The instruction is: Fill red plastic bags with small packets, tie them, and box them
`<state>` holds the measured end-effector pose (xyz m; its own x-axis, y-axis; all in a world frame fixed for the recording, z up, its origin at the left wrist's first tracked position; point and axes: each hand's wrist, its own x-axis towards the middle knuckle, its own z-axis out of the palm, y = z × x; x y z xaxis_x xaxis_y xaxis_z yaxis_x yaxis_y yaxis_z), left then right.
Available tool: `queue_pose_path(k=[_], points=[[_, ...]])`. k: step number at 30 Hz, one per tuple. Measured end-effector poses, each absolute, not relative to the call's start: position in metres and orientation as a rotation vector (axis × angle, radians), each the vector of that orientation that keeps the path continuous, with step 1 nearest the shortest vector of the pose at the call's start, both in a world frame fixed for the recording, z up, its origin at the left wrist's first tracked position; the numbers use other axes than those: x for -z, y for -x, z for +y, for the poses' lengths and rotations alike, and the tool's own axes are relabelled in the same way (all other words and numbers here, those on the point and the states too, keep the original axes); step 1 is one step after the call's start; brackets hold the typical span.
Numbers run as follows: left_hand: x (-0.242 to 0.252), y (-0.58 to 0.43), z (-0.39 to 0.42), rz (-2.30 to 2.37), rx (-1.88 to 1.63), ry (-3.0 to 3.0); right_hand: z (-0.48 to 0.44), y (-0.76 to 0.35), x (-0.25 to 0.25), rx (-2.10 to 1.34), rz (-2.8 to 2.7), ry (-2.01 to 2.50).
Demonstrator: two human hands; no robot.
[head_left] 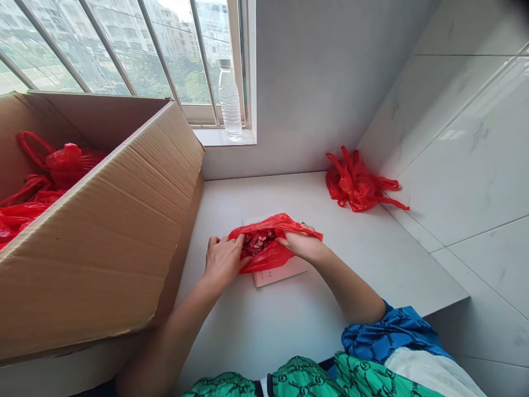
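A red plastic bag (270,263) lies with its mouth spread apart, and small dark-red wrapped packets (259,241) show inside. On the bag's left side, my left hand (223,256) holds the rim, its fingers bent over the plastic. My right hand (303,242) is at the opposite side of the mouth, with its thumb inside and the plastic gathered against it; its other fingers are mostly hidden. Beneath the bag is a flat pale pink object (281,274) with small printed marks, partly covered.
A large open cardboard box (124,220) stands at the left, with red plastic bags (68,165) in it. Another bunch of red bags (355,184) rests on the white countertop (256,193) by the tiled wall. A clear bottle (230,102) stands on the windowsill.
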<state>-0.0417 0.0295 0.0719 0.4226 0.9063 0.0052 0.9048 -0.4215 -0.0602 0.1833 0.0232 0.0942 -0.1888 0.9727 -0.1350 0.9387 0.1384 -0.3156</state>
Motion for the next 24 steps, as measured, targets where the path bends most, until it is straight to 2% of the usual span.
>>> queue_pose_path(k=[5, 10, 20, 24], points=[[-0.073, 0.041, 0.024, -1.632, -0.032, 2.622, 0.018, -0.181, -0.093, -0.627, -2.33, 2.0], [-0.073, 0.029, 0.023, -1.533, 0.309, 2.674, 0.02, -0.18, -0.099, -0.557, -2.307, 1.812], [-0.068, 0.032, 0.035, -1.552, 0.646, 2.605, 0.035, -0.193, -0.091, -0.458, -2.281, 1.912], [-0.075, 0.038, 0.036, -1.579, 0.596, 2.57, 0.034, -0.179, -0.093, -0.398, -2.297, 1.69]])
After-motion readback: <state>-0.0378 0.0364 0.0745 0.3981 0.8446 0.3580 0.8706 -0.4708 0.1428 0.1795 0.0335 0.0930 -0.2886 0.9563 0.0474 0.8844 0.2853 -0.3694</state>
